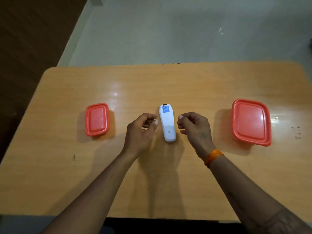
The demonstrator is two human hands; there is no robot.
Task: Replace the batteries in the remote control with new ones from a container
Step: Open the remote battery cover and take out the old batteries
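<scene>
A white remote control (167,123) lies face down in the middle of the wooden table (152,174), with a blue label near its far end and its battery cover closed. My left hand (141,130) hovers just left of it, fingers loosely curled and holding nothing. My right hand (195,126) hovers just right of it in the same loose curl, also holding nothing. Neither hand touches the remote. A small container with a red lid (96,119) stands at the left. A larger container with a red lid (251,122) stands at the right. Both lids are on, so their contents are hidden.
Pale floor (168,31) lies beyond the table's far edge. A dark wooden surface (25,39) runs along the left. A few dark specks (297,132) mark the table near its right edge. An orange band (213,157) circles my right wrist.
</scene>
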